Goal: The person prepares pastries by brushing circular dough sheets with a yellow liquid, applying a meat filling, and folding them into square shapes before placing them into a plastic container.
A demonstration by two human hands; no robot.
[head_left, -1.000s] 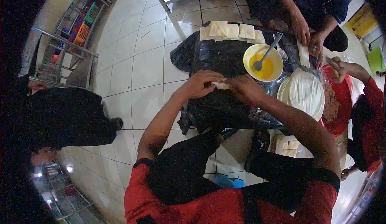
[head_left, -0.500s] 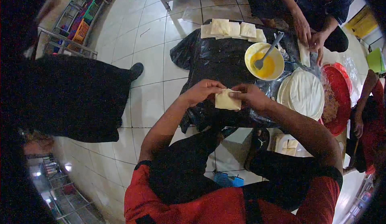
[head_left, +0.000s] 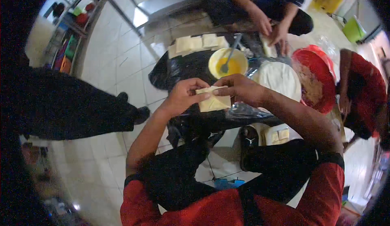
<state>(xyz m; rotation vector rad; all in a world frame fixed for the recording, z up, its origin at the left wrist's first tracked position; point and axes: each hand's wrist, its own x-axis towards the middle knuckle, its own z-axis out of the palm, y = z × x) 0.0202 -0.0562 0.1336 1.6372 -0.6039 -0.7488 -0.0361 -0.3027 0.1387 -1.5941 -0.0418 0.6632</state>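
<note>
A pale, square folded dough parcel (head_left: pixel 217 104) is held up between my hands, with crease lines on the face turned toward me. My left hand (head_left: pixel 180 98) pinches its left side, thumb lying over the front. My right hand (head_left: pixel 245 91) grips the top right, thumb pressed on the upper edge. Just beyond them stands a cream bowl (head_left: pixel 213 68) of yellow beaten egg, a grey spoon (head_left: pixel 232 52) leaning in it. Right of that lies a stack of thin round dough sheets (head_left: pixel 280 80), partly behind my right forearm. Several finished square parcels (head_left: pixel 191 44) overlap at the table's far left.
The low table has a black plastic cover (head_left: pixel 162 72). A red basin (head_left: pixel 328 92) of minced filling stands at the right. Across the table, a co-worker's hands (head_left: pixel 279 34) handle a dough strip. A person in red (head_left: pixel 365 88) is at far right. A box of parcels (head_left: pixel 281 136) sits below.
My view has swung, so the table things sit further left in the picture. My left thumb now lies over the parcel's front, and its creased face shows. Both hands keep hold of it.
</note>
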